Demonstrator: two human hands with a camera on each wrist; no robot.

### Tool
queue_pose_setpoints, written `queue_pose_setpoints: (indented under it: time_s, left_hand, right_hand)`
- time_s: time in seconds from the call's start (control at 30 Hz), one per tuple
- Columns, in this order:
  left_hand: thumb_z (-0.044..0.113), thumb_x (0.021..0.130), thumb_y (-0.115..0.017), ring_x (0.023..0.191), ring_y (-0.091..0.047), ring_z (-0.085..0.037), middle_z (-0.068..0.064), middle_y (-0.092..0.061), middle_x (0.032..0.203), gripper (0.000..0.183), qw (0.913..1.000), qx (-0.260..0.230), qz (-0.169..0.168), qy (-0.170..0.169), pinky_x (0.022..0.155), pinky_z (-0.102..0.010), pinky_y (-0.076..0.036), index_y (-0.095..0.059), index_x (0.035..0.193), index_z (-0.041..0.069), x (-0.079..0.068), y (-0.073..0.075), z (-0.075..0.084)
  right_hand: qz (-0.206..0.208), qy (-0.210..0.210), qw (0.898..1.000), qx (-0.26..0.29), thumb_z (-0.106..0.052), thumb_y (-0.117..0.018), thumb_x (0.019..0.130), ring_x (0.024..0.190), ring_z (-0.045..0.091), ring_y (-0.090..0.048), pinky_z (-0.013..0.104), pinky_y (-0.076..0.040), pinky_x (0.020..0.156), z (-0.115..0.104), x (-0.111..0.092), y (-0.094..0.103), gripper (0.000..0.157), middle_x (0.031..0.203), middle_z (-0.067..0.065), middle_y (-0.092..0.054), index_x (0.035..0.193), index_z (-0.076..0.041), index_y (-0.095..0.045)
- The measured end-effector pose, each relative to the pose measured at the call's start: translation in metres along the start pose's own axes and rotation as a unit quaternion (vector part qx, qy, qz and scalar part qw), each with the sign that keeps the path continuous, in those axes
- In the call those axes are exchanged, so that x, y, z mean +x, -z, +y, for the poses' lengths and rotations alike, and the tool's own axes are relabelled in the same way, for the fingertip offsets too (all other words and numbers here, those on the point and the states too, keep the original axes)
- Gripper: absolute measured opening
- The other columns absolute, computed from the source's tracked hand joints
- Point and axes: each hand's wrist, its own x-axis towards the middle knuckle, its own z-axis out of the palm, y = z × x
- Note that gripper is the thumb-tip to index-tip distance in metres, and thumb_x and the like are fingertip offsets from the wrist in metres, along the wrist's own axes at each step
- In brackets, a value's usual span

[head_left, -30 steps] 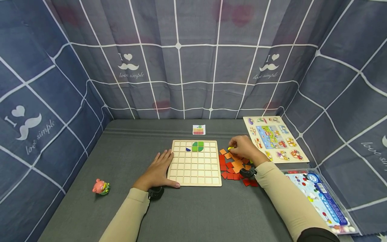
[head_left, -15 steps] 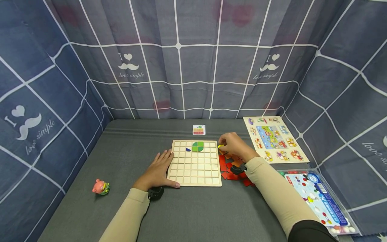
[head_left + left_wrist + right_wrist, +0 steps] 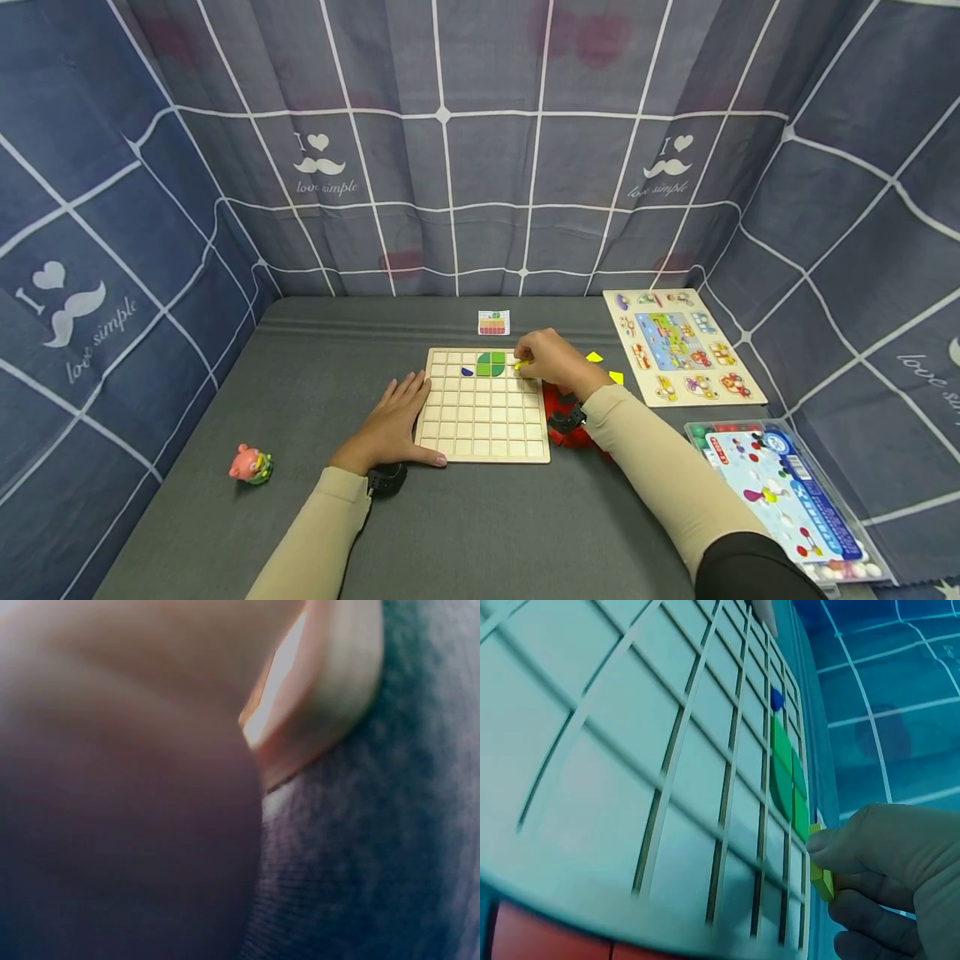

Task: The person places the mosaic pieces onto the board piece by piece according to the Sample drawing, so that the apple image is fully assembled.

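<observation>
A square wooden grid board [image 3: 480, 417] lies on the grey table. Several green tiles [image 3: 491, 364] fill cells in its far rows, and a small dark blue piece [image 3: 467, 372] sits just left of them. My left hand [image 3: 390, 421] rests flat along the board's left edge, fingers spread and thumb on the near corner. Over the board's far right part, my right hand [image 3: 557, 362] pinches a yellow tile [image 3: 821, 881] between thumb and fingers. In the left wrist view the hand fills most of the picture, blurred, with a board edge [image 3: 330, 712] beyond.
Red tiles [image 3: 573, 435] lie right of the board, partly under my right wrist. Loose yellow tiles [image 3: 616, 377] lie farther right. A small pattern card [image 3: 493, 322] is behind the board. A picture puzzle board [image 3: 682, 346], a plastic box [image 3: 787, 492] and a pink figurine [image 3: 251, 463] stand around.
My right hand has moved left from the tile pile to over the board's far right side, carrying the yellow tile. The left hand has stayed in place.
</observation>
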Motion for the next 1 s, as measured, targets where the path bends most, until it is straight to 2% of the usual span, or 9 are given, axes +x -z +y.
queue_pose_setpoints:
  time_s: [0.43,0.6,1.0]
  left_hand:
    - [0.089,0.064,-0.077,0.158,-0.011,-0.039,-0.024,-0.013,0.171,0.15,1.0,0.001,-0.001,-0.001,0.125,-0.057,-0.005,-0.018,0.166,-0.005,0.001,0.0,-0.001]
    - [0.089,0.065,-0.076,0.158,-0.01,-0.039,-0.023,-0.013,0.172,0.149,1.0,0.003,0.0,0.0,0.125,-0.057,-0.004,-0.018,0.166,-0.004,0.001,0.0,-0.002]
    - [0.091,0.064,-0.075,0.159,-0.007,-0.036,-0.022,-0.009,0.172,0.152,0.9999,-0.003,-0.011,0.007,0.125,-0.054,-0.001,-0.014,0.166,-0.005,0.001,-0.001,-0.002]
  right_hand:
    - [0.004,0.062,0.998,0.004,0.0,-0.082,0.088,0.091,0.017,-0.069,0.032,-0.058,0.081,-0.026,0.024,-0.02,0.013,0.096,0.004,-0.074,0.099,-0.003,-0.079]
    - [-0.007,0.07,0.997,0.012,-0.001,-0.081,0.09,0.089,0.015,-0.069,0.029,-0.058,0.08,-0.038,0.031,-0.028,0.011,0.096,0.002,-0.074,0.1,-0.005,-0.079]
    - [-0.012,0.111,0.994,0.019,-0.004,-0.084,0.091,0.091,0.015,-0.071,0.024,-0.057,0.081,-0.064,0.046,-0.055,0.012,0.098,0.004,-0.075,0.102,-0.003,-0.078]
